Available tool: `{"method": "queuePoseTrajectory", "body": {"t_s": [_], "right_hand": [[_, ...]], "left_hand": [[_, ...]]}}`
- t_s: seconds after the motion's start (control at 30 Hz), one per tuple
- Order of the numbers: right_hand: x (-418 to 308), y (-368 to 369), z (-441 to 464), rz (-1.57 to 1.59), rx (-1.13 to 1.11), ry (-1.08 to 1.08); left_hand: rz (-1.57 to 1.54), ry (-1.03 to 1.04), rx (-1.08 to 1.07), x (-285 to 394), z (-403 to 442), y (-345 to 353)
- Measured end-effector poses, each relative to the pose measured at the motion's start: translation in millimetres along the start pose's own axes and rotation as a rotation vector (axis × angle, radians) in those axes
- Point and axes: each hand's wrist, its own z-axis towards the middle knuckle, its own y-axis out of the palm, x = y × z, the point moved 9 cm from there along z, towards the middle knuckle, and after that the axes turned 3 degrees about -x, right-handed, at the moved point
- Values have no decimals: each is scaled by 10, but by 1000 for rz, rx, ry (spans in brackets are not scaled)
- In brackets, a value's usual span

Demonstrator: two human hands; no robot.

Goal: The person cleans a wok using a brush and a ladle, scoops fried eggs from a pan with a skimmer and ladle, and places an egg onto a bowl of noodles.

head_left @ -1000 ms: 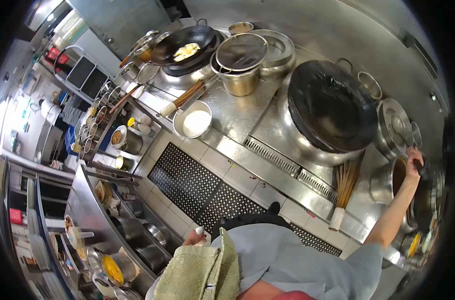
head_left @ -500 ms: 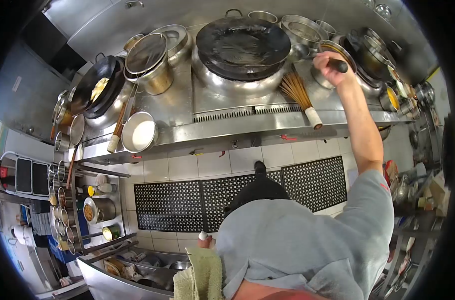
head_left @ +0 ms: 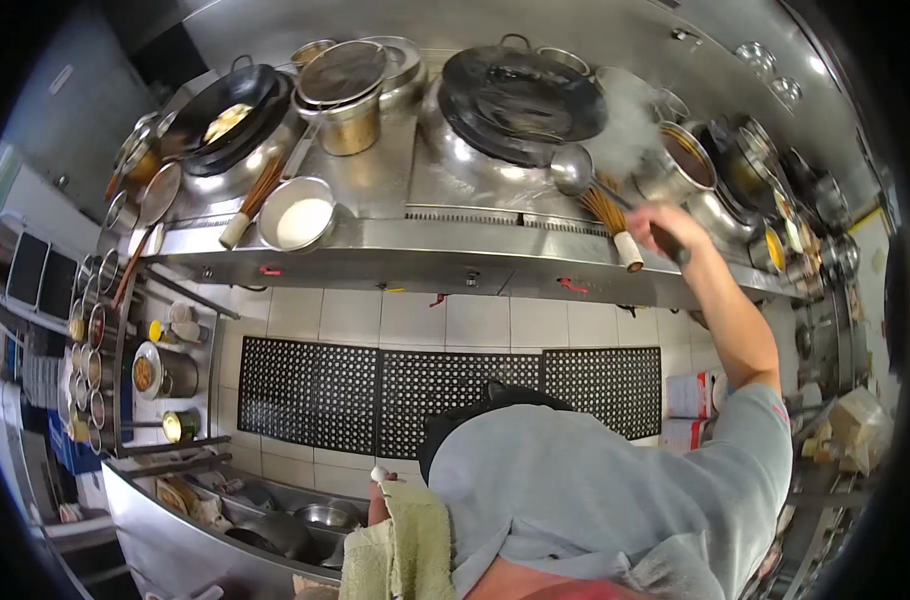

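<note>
Ladle (head_left: 572, 170): the right hand's (head_left: 677, 230) fingers are closed around its dark grip; its bowl sits near the large wok's (head_left: 523, 95) front-right rim; its shaft crosses in front of the bamboo brush (head_left: 607, 212); a steel pot (head_left: 665, 178) stands beyond the hand; the towel (head_left: 410, 535) partly hides the left hand (head_left: 378, 506), whose grasp cannot be determined.

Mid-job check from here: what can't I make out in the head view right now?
- Head view: left hand, mostly hidden behind the green towel; whether it holds anything is unclear.
- Head view: ladle in the right hand, motion-blurred; any contents unclear.
- Head view: whatever stands just right of the large wok, veiled by steam.
</note>
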Motion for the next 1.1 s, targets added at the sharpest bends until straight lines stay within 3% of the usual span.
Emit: {"method": "queuePoseTrajectory", "body": {"t_s": [0.07, 0.2, 0.27, 0.33, 0.4, 0.47, 0.53, 0.67, 0.7, 0.77, 0.83, 0.87, 0.97, 1.03, 1.1], "right_hand": [[227, -69, -45, -353, 134, 37], [497, 284, -132, -381, 97, 36], [603, 475, -28, -546, 40, -74], [798, 677, 336, -639, 9, -294], [1016, 1013, 708, -827, -11, -670], [1400, 1351, 1052, -747, 103, -486], [1710, 1763, 1310, -768, 210, -500], [2113, 2262, 1704, -464, 155, -405], [2165, 2167, 1694, -438, 191, -363], [1954, 2081, 1498, -436, 209, -615], [2135, 1667, 1399, -379, 212, -848], [2368, 1383, 1469, -376, 176, -715], [3433, 190, 1894, -746, 340, -258], [3780, -812, 2176, -971, 424, 261], [3627, -1408, 2145, -1320, 784, 24]], "left_hand": [[-22, 2, -2, 45, -54, 181], [-49, 5, 0, 161, -234, 468], [-60, 7, 11, 216, -259, 553], [-75, 10, 29, 321, -330, 571], [-112, 12, 48, 451, -357, 537], [-172, 11, 68, 647, -365, 456], [-237, 4, 93, 805, -403, 359], [-316, -9, 134, 907, -715, 271], [-330, 70, 141, 1151, -936, 283], [-247, 323, 40, 1299, -1080, 276], [-91, 241, 23, 1081, -1189, 360], [-47, 169, 31, 939, -1226, 401], [-30, 46, 55, 683, -1392, 518], [-53, -2, 80, 639, -1470, 581], [-79, -49, 104, 599, -1526, 645]]}}
